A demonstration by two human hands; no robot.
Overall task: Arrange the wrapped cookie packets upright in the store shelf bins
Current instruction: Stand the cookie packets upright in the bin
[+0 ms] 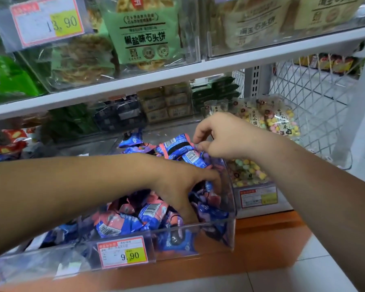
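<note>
Both hands are in the clear plastic shelf bin [230,226], which sits at the centre of the view and holds a loose heap of blue-and-pink wrapped cookie packets [150,212], most lying flat or tilted.

The left hand [177,184] comes in from 9 o'clock, its thumb stretched toward 3 o'clock. Its fingers are dug down among the packets by the bin's right wall; their tips are hidden, so I cannot tell whether they grip anything.

The right hand [219,135] comes in from 4 o'clock and sits at 12 o'clock of the left hand. Its fingers are curled narrow, thumb and forefinger pinching the edge of a barcoded blue packet [192,157] on top of the heap.

A red-bordered price label [122,252] hangs on the bin's front at 6 o'clock. A bin of pastel sweets bags [249,172] stands just beside it at 3 o'clock.
</note>
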